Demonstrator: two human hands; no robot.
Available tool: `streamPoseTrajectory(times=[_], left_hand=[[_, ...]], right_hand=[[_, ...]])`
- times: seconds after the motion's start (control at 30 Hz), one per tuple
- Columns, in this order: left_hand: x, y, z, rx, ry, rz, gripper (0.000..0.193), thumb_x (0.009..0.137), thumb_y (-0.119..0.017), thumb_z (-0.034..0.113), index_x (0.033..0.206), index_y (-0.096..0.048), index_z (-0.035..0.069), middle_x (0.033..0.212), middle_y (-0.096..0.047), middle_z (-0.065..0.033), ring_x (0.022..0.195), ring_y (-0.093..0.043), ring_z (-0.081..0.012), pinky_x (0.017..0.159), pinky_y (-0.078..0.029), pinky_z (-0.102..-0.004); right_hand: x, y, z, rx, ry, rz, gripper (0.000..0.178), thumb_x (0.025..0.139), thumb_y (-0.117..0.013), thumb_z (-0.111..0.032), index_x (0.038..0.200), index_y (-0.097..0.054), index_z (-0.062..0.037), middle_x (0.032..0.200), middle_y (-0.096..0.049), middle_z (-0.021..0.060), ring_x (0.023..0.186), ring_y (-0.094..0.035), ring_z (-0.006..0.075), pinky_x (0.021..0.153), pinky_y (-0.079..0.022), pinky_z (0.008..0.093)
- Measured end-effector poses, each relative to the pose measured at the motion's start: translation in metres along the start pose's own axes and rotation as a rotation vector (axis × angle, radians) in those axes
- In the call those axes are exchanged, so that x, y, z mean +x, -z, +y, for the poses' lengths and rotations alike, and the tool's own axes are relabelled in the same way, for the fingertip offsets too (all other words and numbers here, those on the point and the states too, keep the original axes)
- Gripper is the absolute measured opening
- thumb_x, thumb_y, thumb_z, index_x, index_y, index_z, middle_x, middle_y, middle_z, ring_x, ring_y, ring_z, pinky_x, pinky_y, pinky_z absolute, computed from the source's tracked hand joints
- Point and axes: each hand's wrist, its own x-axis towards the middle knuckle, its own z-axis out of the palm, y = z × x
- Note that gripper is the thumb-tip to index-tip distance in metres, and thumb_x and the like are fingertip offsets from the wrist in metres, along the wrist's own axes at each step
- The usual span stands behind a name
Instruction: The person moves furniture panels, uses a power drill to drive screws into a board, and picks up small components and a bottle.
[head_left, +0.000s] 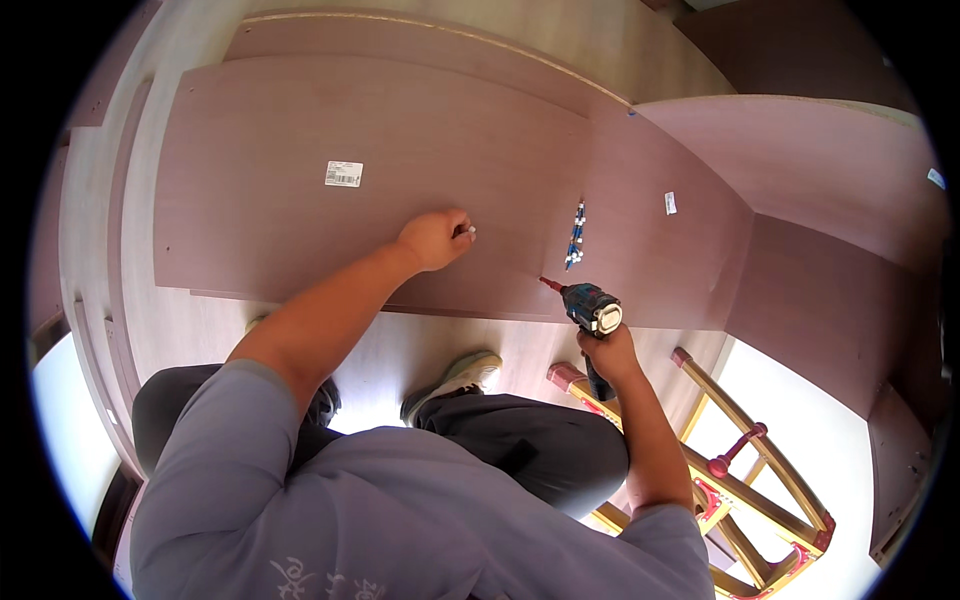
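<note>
My right hand (612, 354) is wrapped round the grip of a dark cordless drill (590, 305). The drill's reddish bit (551, 284) points left, over the front part of a brown board (270, 210). My left hand (436, 240) is closed above the middle of the same board. A small pale piece (471, 231) shows at its fingertips; its exact kind is too small to tell. Just beyond the drill lies a narrow row of small blue and white fittings (575, 238), apart from both hands.
A white label (344, 174) is stuck on the board's left half, a smaller label (670, 203) on its right. Brown upright panels (820, 280) stand at the right. A yellow stepladder with red fittings (765, 505) lies at lower right. My shoe (470, 373) is near the board's front edge.
</note>
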Motion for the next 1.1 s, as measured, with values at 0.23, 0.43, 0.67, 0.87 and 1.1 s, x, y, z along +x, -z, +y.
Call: streamPoseTrajectory(times=[0.23,0.43,0.67,0.87,1.1], left_hand=[[-0.009,0.0,-0.023,-0.59,0.195,-0.059,0.018,0.105,-0.069,0.018,0.112,-0.063,0.004,0.081,-0.062,-0.0035,0.068,-0.058,-0.0117,0.062,-0.047,-0.0306],[-0.02,-0.011,-0.03,-0.774,0.175,-0.061,0.022,0.106,-0.068,0.018,0.119,-0.062,0.002,0.082,-0.061,-0.0035,0.067,-0.056,-0.0119,0.06,-0.044,-0.0293],[-0.031,-0.007,-0.012,-1.09,0.355,-0.094,0.022,0.106,-0.064,0.015,0.126,-0.056,0.01,0.103,-0.067,-0.0061,0.088,-0.066,-0.0155,0.077,-0.059,-0.0302],[-0.028,-0.004,0.032,-1.247,0.321,-0.216,0.014,0.108,-0.06,0.012,0.121,-0.056,0.013,0.11,-0.067,-0.006,0.094,-0.067,-0.0167,0.084,-0.061,-0.0326],[-0.031,-0.01,0.02,-1.363,0.325,-0.213,0.01,0.108,-0.059,0.01,0.118,-0.057,0.011,0.111,-0.068,-0.0077,0.1,-0.069,-0.0201,0.086,-0.062,-0.0337]], right_hand=[[0.003,0.001,0.001,-0.041,-0.062,-0.043,0.029,0.084,-0.074,-0.017,0.107,-0.074,-0.0002,0.087,-0.076,0.014,0.081,-0.075,0.0257,0.075,-0.058,0.0403],[-0.002,0.002,0.008,0.002,-0.09,-0.095,0.033,0.085,-0.073,-0.018,0.113,-0.073,-0.0003,0.098,-0.079,0.0193,0.092,-0.077,0.0316,0.083,-0.059,0.0445],[-0.029,0.029,-0.044,0.128,0.218,-0.117,0.033,0.081,-0.076,-0.014,0.111,-0.075,-0.0014,0.098,-0.078,0.0169,0.09,-0.074,0.0288,0.086,-0.058,0.0421],[-0.046,0.02,-0.081,0.269,0.287,-0.209,0.035,0.081,-0.08,-0.014,0.112,-0.073,-0.0005,0.094,-0.076,0.0119,0.088,-0.07,0.0228,0.085,-0.056,0.0396],[-0.042,0.014,-0.077,0.293,0.307,-0.227,0.034,0.085,-0.078,-0.007,0.117,-0.071,0.0019,0.097,-0.076,0.0095,0.088,-0.07,0.0182,0.084,-0.056,0.0372]])
